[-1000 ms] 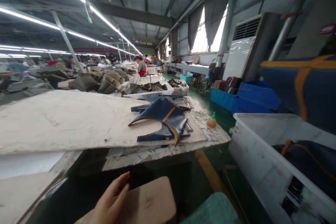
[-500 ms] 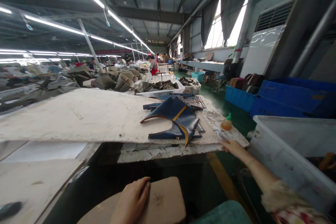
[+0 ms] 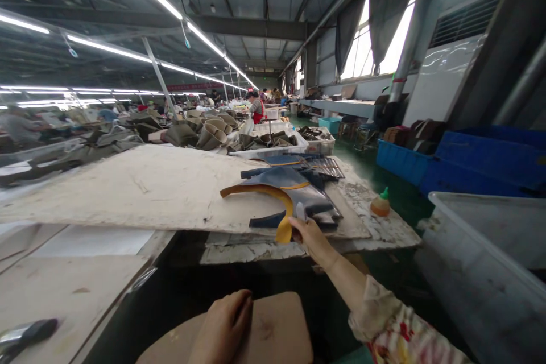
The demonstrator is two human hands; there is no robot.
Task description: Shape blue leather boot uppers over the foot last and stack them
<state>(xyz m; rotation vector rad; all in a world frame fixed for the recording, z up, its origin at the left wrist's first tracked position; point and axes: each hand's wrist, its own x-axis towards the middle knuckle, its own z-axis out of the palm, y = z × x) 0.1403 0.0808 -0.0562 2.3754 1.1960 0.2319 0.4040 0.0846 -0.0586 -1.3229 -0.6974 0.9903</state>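
Note:
Dark blue leather pieces [image 3: 281, 175] with yellow edges lie stacked at the right part of the pale work board [image 3: 170, 182]. My right hand [image 3: 306, 232] is closed at the front of the stack, its fingers on the yellow edge [image 3: 284, 227] of a curved piece; a small pale object [image 3: 301, 210] shows at its fingers. Low in the view, my left hand [image 3: 230, 315] rests on a tan rounded board [image 3: 279, 324], fingers curled together; whether it holds anything is hidden. A bottle with a green tip [image 3: 380, 205] stands to the right of the leather.
A brush [image 3: 29, 334] lies on the lower left table [image 3: 77, 290]. Grey bins [image 3: 478, 250] and blue bins [image 3: 401, 162] stand at the right. Beyond the board are crates of dark pieces [image 3: 273, 148] and a person in red [image 3: 256, 108].
My right hand has moved left from the board's right corner to the leather and taken its yellow edge, which now curves upward. The whole view has shifted slightly. My left hand stays on the tan board.

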